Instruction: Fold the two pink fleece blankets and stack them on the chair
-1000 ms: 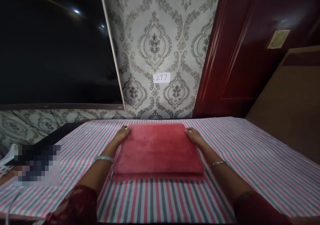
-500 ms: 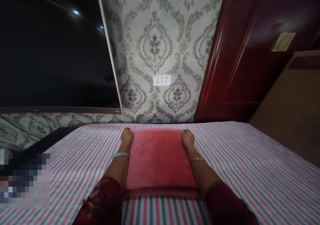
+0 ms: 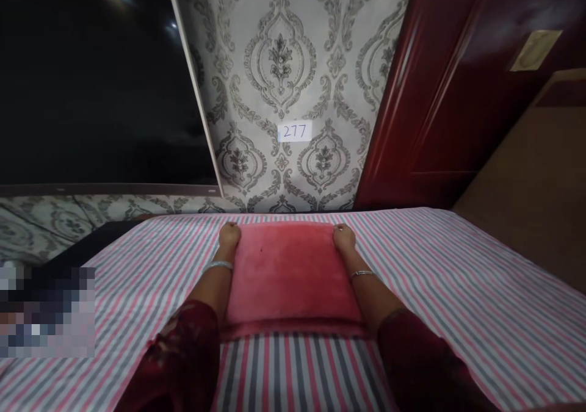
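A pink-red plush cloth (image 3: 293,271), looking like a towel, lies flat on a striped tablecloth. A darker band or fold runs along its near edge. At its far left corner, my left hand (image 3: 229,235) is closed, fingers curled on the corner. My right hand (image 3: 344,237) grips the far right corner in the same way. Both forearms stretch forward along the sides of the cloth, a bracelet on each wrist. The fingertips are mostly hidden.
The tablecloth (image 3: 434,265) has pink, grey and white stripes. Behind it stand a patterned wall with a paper label (image 3: 295,131) and a dark red panel (image 3: 425,94). A large black screen (image 3: 101,94) is at left, a brown box (image 3: 531,168) at right.
The view has tilted down slightly, so everything sits higher in the picture. Both hands stay on the far corners of the cloth, which lies about the same on the table.
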The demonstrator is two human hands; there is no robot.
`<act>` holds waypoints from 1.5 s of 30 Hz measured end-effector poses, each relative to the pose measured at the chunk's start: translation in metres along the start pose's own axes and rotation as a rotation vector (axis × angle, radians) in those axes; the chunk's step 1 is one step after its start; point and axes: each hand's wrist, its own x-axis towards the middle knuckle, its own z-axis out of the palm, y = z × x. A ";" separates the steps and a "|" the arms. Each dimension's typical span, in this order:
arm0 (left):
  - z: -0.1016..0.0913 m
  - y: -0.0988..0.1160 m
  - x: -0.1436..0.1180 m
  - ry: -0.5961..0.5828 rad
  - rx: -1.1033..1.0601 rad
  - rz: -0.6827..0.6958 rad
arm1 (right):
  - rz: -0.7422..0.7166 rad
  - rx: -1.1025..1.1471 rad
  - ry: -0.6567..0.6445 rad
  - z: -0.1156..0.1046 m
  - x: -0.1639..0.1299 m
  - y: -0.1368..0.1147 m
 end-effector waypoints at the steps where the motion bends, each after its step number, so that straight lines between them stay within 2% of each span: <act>1: -0.005 0.004 -0.002 -0.003 0.017 0.033 | -0.003 -0.018 0.000 -0.006 -0.003 -0.006; 3: -0.015 0.012 -0.013 -0.003 0.052 0.128 | -0.051 -0.046 0.003 -0.019 -0.016 -0.017; 6: -0.021 0.010 -0.052 -0.036 0.105 0.355 | -0.263 -0.091 -0.021 -0.030 -0.056 -0.027; 7: -0.020 0.004 -0.070 -0.061 0.131 0.456 | -0.374 -0.139 -0.044 -0.032 -0.073 -0.027; 9: -0.016 -0.014 -0.107 -0.100 0.287 0.779 | -0.540 -0.254 -0.107 -0.032 -0.108 -0.021; 11: -0.011 -0.034 -0.138 -0.127 0.413 0.923 | -0.593 -0.355 -0.164 -0.030 -0.135 -0.012; 13: -0.006 -0.049 -0.157 -0.116 0.483 0.946 | -0.583 -0.414 -0.186 -0.027 -0.150 -0.001; 16: -0.002 -0.058 -0.165 -0.091 0.515 0.938 | -0.583 -0.437 -0.155 -0.021 -0.154 0.010; 26: 0.002 -0.056 -0.164 -0.105 0.519 0.928 | -0.621 -0.384 -0.106 -0.015 -0.151 0.019; 31: -0.001 -0.053 -0.161 -0.113 0.513 0.915 | -0.630 -0.344 -0.129 -0.021 -0.149 0.018; 36: -0.012 -0.045 -0.159 -0.177 0.481 0.869 | -0.693 -0.220 -0.158 -0.034 -0.148 0.033; 38: -0.018 -0.037 -0.167 -0.169 0.458 0.869 | -0.715 -0.132 -0.136 -0.041 -0.152 0.040; 41: -0.020 -0.020 -0.191 -0.131 0.398 0.963 | -0.710 0.047 -0.041 -0.052 -0.160 0.040; 45: -0.005 -0.009 -0.226 -0.193 0.391 1.061 | -0.648 0.194 -0.044 -0.053 -0.166 0.029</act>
